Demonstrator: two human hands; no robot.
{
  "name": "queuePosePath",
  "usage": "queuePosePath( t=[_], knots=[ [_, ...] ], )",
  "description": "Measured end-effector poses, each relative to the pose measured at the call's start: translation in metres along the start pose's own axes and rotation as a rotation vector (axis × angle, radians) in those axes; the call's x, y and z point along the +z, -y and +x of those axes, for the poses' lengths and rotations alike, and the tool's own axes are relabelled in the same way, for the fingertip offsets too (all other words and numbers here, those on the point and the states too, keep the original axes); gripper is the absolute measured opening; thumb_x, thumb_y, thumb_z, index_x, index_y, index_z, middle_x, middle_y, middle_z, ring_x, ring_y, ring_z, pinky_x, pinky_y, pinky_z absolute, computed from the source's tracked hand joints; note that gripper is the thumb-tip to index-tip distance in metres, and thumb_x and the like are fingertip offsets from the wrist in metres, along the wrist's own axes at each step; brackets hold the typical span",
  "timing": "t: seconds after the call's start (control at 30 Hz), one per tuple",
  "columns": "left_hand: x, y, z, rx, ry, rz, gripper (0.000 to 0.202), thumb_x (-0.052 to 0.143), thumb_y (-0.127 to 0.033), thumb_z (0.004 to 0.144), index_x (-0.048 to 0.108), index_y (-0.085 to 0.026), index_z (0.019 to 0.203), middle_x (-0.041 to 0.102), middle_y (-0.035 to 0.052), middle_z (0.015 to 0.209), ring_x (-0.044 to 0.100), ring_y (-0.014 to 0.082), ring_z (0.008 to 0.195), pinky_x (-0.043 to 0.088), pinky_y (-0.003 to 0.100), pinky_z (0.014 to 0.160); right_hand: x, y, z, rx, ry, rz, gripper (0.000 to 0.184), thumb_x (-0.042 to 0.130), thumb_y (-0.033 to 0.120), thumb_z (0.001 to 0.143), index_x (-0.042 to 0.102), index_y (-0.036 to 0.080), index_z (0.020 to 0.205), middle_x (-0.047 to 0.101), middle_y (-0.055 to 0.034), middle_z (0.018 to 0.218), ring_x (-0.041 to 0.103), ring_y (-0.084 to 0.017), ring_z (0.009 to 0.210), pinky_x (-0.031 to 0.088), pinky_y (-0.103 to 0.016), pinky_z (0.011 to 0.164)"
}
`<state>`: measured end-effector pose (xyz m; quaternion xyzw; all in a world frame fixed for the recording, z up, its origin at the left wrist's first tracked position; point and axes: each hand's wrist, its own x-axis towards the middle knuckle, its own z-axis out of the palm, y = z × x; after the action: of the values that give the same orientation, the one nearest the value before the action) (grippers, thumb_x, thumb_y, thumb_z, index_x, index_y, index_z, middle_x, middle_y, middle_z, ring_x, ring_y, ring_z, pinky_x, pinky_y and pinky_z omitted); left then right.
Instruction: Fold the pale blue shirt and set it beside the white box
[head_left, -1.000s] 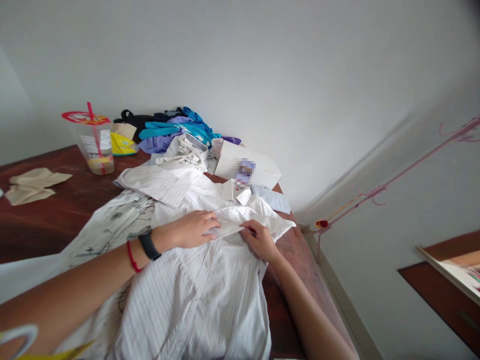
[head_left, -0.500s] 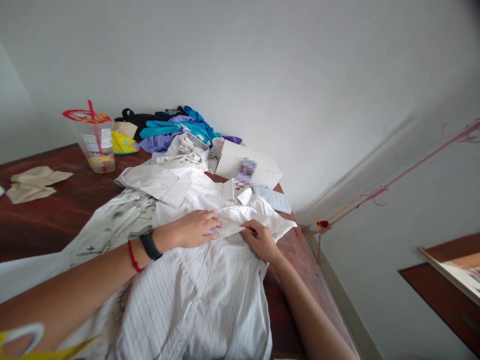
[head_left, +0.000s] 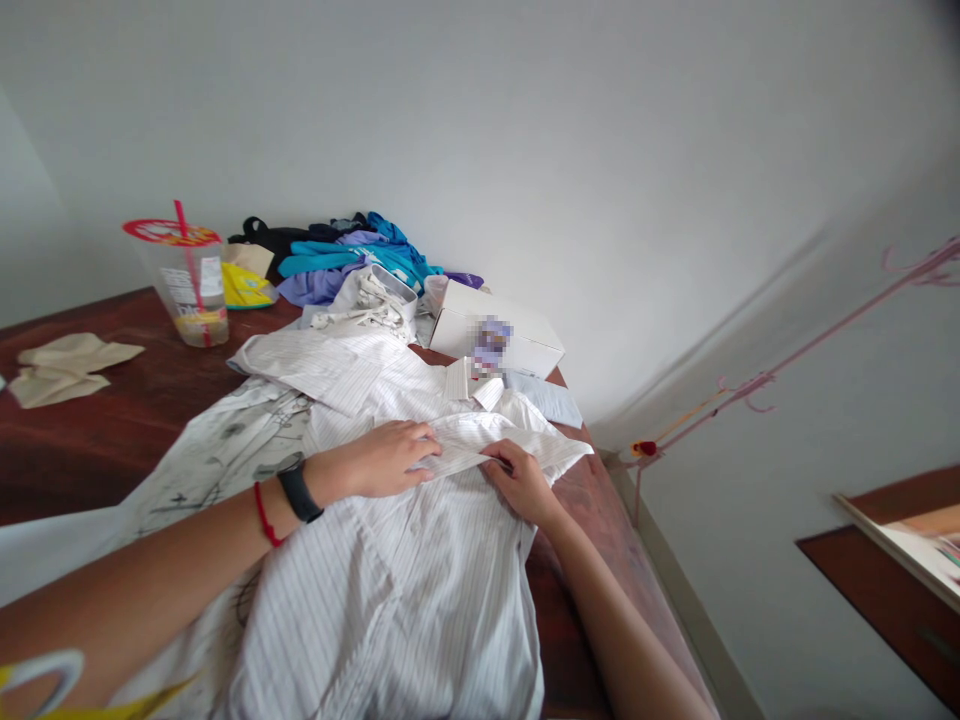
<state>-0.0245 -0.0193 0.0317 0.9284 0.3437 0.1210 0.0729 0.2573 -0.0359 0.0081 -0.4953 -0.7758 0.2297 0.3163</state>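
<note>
A white pin-striped shirt (head_left: 405, 590) lies spread over the dark wooden table (head_left: 97, 440). My left hand (head_left: 382, 457), with a black band and a red string at the wrist, rests on the shirt, its fingers curled onto a folded strip of the fabric. My right hand (head_left: 521, 483) pinches the same folded strip at its right end. A patterned white garment (head_left: 217, 455) lies under the shirt on the left.
At the back stand a plastic cup with a red straw (head_left: 187, 285), a heap of blue and purple clothes (head_left: 352, 262) and a white box (head_left: 499, 335). A beige cloth (head_left: 64, 365) lies far left. The table's right edge drops to the floor by the wall.
</note>
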Motion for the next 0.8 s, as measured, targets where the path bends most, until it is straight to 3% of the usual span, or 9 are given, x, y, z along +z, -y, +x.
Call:
queuePosePath(
  t=[0.8],
  knots=[
    [0.004, 0.0031, 0.0, 0.027, -0.047, -0.049, 0.031, 0.066, -0.032, 0.096, 0.071, -0.021, 0.125, 0.067, 0.0123, 0.132, 0.068, 0.0302, 0.114, 0.052, 0.045, 0.103, -0.0014, 0.0028, -0.0004, -0.001, 0.015, 0.003, 0.014, 0.059, 0.024, 0.094, 0.072, 0.021, 0.096, 0.07, -0.0038, 0.097, 0.064, -0.02, 0.093, 0.048, -0.032, 0.084]
  ],
)
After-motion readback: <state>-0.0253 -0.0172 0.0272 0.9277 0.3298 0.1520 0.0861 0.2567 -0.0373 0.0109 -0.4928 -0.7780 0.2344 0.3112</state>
